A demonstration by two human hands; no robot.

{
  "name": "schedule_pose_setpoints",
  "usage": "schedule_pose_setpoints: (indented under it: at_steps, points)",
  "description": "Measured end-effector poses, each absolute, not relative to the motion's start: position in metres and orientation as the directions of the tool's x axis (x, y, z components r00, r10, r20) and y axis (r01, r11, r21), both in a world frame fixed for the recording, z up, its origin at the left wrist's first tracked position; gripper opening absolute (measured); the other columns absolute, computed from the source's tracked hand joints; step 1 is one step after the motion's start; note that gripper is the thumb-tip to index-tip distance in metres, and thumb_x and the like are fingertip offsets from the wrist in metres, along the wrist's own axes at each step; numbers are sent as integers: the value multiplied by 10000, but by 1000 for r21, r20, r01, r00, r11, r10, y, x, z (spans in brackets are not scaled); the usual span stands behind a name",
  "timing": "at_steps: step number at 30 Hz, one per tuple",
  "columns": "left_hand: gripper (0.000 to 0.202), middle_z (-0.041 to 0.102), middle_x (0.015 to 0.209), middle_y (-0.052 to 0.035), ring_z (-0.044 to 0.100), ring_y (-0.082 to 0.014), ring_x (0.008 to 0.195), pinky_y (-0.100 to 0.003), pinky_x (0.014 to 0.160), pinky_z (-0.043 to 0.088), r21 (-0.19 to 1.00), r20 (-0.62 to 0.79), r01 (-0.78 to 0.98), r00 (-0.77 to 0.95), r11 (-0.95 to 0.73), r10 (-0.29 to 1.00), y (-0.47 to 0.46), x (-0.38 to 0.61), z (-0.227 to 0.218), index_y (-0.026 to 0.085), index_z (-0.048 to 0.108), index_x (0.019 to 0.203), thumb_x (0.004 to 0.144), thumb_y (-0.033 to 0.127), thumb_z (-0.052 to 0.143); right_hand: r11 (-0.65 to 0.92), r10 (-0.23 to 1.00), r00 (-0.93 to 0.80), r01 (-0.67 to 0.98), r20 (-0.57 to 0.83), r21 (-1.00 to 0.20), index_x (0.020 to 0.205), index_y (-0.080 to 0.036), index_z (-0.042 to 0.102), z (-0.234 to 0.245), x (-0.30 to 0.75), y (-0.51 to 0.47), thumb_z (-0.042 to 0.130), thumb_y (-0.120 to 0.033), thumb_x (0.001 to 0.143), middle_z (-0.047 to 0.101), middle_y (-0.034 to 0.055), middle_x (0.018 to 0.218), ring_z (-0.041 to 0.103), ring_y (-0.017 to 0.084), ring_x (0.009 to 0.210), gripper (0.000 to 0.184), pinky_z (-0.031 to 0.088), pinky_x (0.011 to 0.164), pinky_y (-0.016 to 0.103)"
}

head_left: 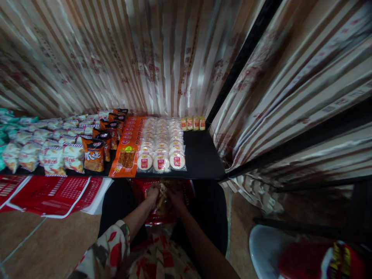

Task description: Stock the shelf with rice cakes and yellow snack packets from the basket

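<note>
A red plastic basket (190, 190) rests on my lap below the shelf's front edge, with yellowish small snack packets (163, 190) in it. My left hand (152, 192) reaches in from the left, its fingers curled against a pale packet. From the right, my right hand (176, 197) reaches in beside the same packets; its fingertips are lost in shadow. On the black shelf just beyond the hands lie rows of clear-wrapped round white rice crackers (161, 161), and at the back right a short row of small yellow packets (193, 123).
The black shelf (202, 155) also carries an orange snack bag (126, 157), orange-black bags (93, 154) and white bags (52, 159). Red baskets (55, 195) stand at the lower left. A black post (241, 58) and striped curtain (162, 58) border the shelf. A white stool (261, 248) is at right.
</note>
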State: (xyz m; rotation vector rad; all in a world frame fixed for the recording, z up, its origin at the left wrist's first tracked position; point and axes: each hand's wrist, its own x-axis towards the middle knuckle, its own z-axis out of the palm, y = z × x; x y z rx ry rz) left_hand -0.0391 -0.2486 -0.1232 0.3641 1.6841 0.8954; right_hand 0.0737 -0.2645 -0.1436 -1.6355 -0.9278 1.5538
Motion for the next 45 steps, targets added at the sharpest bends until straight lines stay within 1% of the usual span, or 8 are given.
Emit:
schedule_pose_setpoints:
  at_steps: [5,12,17,20,25,30,38,45]
  points:
    - [60,583,621,30,560,-74,528,-207,593,471,718,-696,-283,-263,636,668,-253,-43,-116,161,518,763,750,122,562,-508,860,42,-45,-509,-860,761,-176,681,-130,77,-267,536,-494,682,684,48,683,635,213,712,358,473,642,305]
    - [62,605,616,24,564,-64,503,-194,581,444,701,-697,-378,-189,604,691,-260,-43,-107,147,513,785,755,111,554,-497,857,73,-144,-510,-856,760,-165,648,-113,83,-270,634,-392,559,672,27,710,616,196,702,304,477,662,303]
    - [99,629,654,16,571,-55,511,-178,583,441,680,-691,-439,-118,587,713,-267,-46,-99,143,528,814,740,103,581,-359,926,56,-174,-373,-917,922,-196,639,-105,88,-275,628,-343,602,684,41,951,621,211,868,352,489,747,322]
    - [122,628,649,10,573,-59,504,-169,556,440,669,-691,-460,-97,584,716,-273,-50,-91,146,520,802,726,93,599,-363,919,85,-202,-386,-910,1018,-206,611,-101,90,-275,659,-332,576,667,53,1035,608,226,946,461,487,792,340]
    - [148,634,671,1,573,-60,485,-162,516,431,677,-678,-462,-92,572,729,-281,-52,-73,152,521,856,741,70,563,-420,886,84,-271,-456,-866,945,-189,631,-91,90,-274,702,-314,526,686,56,953,619,241,906,444,486,799,365]
    - [201,631,719,0,576,-58,479,-156,492,417,674,-681,-450,-74,585,728,-284,-52,-54,168,505,931,753,84,545,-408,901,60,-225,-430,-885,880,-191,669,-74,94,-275,720,-338,536,696,45,903,620,235,862,377,481,799,369]
    - [288,640,803,-16,617,-83,544,-152,482,402,674,-649,-455,11,582,761,-286,-48,-26,179,479,977,716,107,578,-371,924,-5,-264,-383,-890,824,-196,677,-42,105,-277,774,-378,517,698,25,815,623,219,815,369,475,787,353]
    - [319,644,792,-7,635,-88,615,-157,569,447,680,-584,-520,42,516,811,-283,-40,-14,169,503,961,673,75,604,-360,930,-21,-265,-368,-895,852,-209,670,-21,117,-277,776,-382,542,696,14,817,621,197,789,370,474,751,319]
